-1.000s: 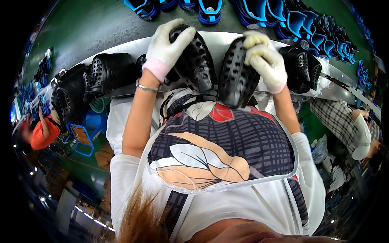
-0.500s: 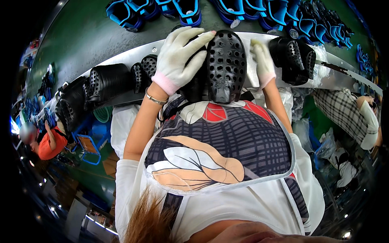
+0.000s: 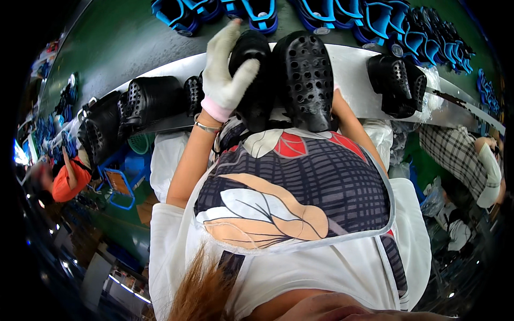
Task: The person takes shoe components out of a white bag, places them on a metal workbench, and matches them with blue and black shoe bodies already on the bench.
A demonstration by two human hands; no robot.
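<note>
Two black clogs stand side by side before me at the edge of the metal bench. The right clog (image 3: 307,75) shows a toe full of round holes. My left hand (image 3: 222,69), in a white glove with a pink cuff, rests against the left clog (image 3: 257,80). Its fingers stretch up along that clog's outer side, and the thumb, spread away from them, reaches over it. My right hand is hidden behind the right clog; only the wrist (image 3: 338,99) and forearm show, so its fingers cannot be made out.
More black clogs stand on the metal bench (image 3: 350,75), at left (image 3: 152,101) and at right (image 3: 396,83). Beyond it, rows of blue-trimmed dark shoes (image 3: 375,24) line a green surface. A person in orange (image 3: 69,182) is far left; a plaid garment (image 3: 455,155) shows at right.
My left hand has moved off the right clog and turned upright, uncovering the left clog. My right hand has gone from beside the right clog to behind it.
</note>
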